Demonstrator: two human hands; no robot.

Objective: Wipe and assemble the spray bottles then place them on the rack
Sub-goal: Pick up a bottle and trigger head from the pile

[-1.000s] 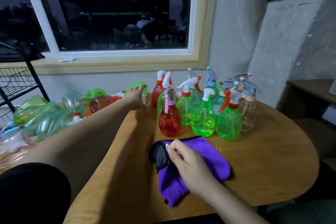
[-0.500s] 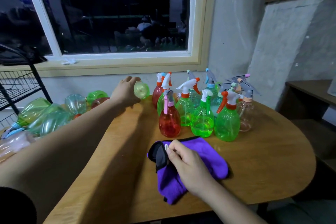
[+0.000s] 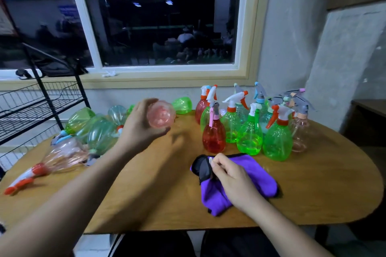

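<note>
In the head view, the left hand gripped a pink bottle, fingers curled round its body. It held the bottle in the air above the worktop with the base turned toward the camera. Motion blur hid whether a spray head was fitted.

The right hand lay on the purple cloth near the front edge, its fingers pinching the cloth's black-edged corner. The cloth was not touching the pink bottle, so wiping of that bottle looked not yet begun.

To the right, the standing bottles were clustered upright, each with a trigger head on, and these seemed assembled. Whether they had been wiped could not be told.

On the left, the lying bottles were heaped on their sides. A few showed heads attached, and the others were too tangled to judge.

The rack stood beyond the left end of the worktop, and no bottle showed on the shelves in view. By this, the placing step appeared wholly ahead, with much of the pile also left to handle.
</note>
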